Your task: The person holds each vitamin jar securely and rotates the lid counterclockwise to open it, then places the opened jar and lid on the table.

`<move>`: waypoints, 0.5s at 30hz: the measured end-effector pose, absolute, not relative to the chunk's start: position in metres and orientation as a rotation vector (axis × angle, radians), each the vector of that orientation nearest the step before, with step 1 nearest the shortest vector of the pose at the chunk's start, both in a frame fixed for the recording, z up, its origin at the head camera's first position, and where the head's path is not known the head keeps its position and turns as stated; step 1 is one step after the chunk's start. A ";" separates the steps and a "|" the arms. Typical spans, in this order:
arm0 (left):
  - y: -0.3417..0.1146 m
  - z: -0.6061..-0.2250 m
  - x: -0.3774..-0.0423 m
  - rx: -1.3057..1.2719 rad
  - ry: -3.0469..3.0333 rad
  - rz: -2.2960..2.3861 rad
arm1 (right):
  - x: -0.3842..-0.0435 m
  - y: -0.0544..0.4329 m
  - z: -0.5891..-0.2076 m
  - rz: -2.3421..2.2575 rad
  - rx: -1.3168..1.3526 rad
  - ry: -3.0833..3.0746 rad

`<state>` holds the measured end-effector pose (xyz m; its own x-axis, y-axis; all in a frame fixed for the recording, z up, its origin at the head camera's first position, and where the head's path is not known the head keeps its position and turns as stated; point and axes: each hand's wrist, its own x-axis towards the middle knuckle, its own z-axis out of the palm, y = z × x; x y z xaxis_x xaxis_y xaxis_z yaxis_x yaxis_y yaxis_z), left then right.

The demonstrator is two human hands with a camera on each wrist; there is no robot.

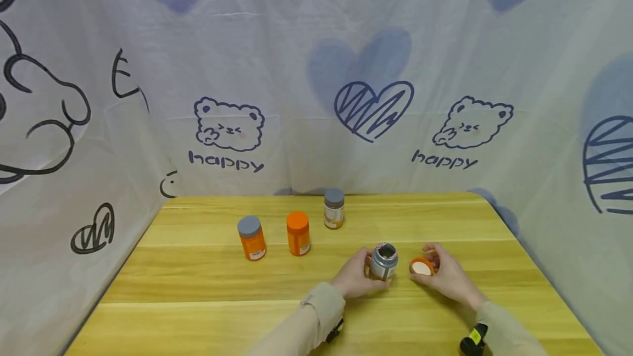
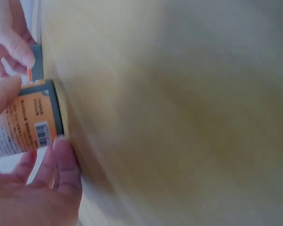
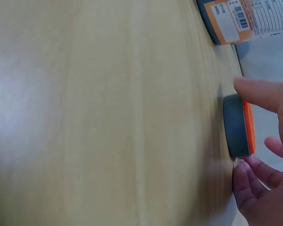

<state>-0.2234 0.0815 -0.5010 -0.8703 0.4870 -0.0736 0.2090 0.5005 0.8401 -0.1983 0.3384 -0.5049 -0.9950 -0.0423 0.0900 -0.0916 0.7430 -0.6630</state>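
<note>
My left hand [image 1: 357, 274] grips an uncapped pill bottle [image 1: 383, 268] by its sides, thumb and fingers on either side of it. The bottle's dark mouth faces up, with a ragged edge around the rim. In the left wrist view, its orange and white label [image 2: 30, 117] carries a barcode near the grey base. Just to the right, my right hand [image 1: 447, 276] holds the bottle cap [image 1: 422, 268] between thumb and fingers. That cap lies upside down, white liner up and orange rim showing; the right wrist view shows its grey side [image 3: 236, 126] down at the tabletop.
Farther back on the wooden table [image 1: 198, 284] stand three capped bottles: an orange one with a grey cap [image 1: 253, 242], an orange one with an orange cap [image 1: 298, 235] and a white-labelled one with a grey cap [image 1: 334, 210]. A printed cloth [image 1: 296, 169] hangs behind the table.
</note>
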 end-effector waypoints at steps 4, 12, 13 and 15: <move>0.078 -0.496 -0.226 0.603 2.398 1.262 | -0.200 0.343 -0.506 1.088 0.152 -2.878; 0.078 -0.495 -0.230 0.613 2.424 1.174 | -0.203 0.351 -0.508 1.102 0.219 -2.949; 0.079 -0.496 -0.231 0.615 2.429 1.168 | -0.204 0.351 -0.509 1.102 0.222 -2.952; 0.080 -0.499 -0.232 0.617 2.439 1.154 | -0.204 0.352 -0.509 1.095 0.229 -2.952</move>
<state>-0.2319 0.0803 -0.4990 -0.8351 0.5314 -0.1420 0.2272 0.5683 0.7908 -0.2038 0.3523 -0.5094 -0.9893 -0.1412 0.0356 -0.1303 0.7489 -0.6497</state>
